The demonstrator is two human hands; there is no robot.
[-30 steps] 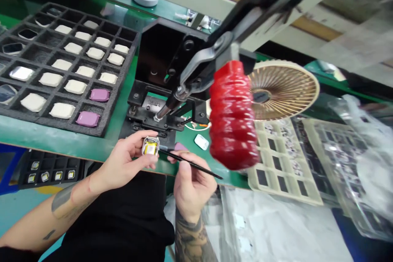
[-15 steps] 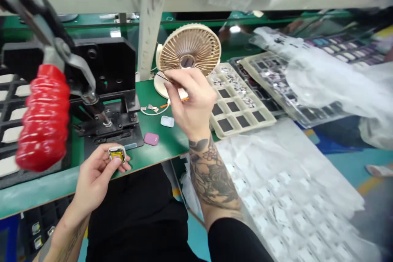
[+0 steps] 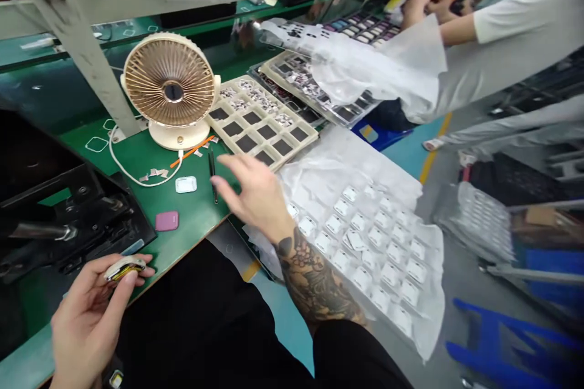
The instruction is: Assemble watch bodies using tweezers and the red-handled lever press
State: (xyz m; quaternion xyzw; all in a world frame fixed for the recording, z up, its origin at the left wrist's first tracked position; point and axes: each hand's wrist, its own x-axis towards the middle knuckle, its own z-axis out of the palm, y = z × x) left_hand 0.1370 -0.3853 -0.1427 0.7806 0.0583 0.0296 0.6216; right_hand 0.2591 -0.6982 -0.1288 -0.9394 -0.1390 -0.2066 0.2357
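Note:
In my left hand [image 3: 89, 316] is a small rounded-square device case [image 3: 122, 268], white-rimmed with yellow parts inside. My thumb presses on its face and my fingers support it from below, tilted over the bench edge. My right hand [image 3: 250, 191] is open, thumb and fingers apart, above the front of the green bench. Just left of its fingertips lie dark tweezers [image 3: 212, 177], no longer gripped. A purple rounded cover [image 3: 166, 221] and a small clear-white cover [image 3: 186, 185] rest on the bench between my hands.
A beige fan [image 3: 172, 91] stands behind, near an orange stick [image 3: 192, 152]. Right of it sits a compartment tray [image 3: 274, 165] of small parts. A black press [image 3: 68, 206] is at left. White pieces lie on a plastic-covered sheet [image 3: 292, 176]. A co-worker's hands [image 3: 429, 7] are at upper right.
My right hand has let go of the tweezers, opened and come down nearer the bench. The view has swung right, bringing a co-worker in. My left hand still holds the case, now more tilted.

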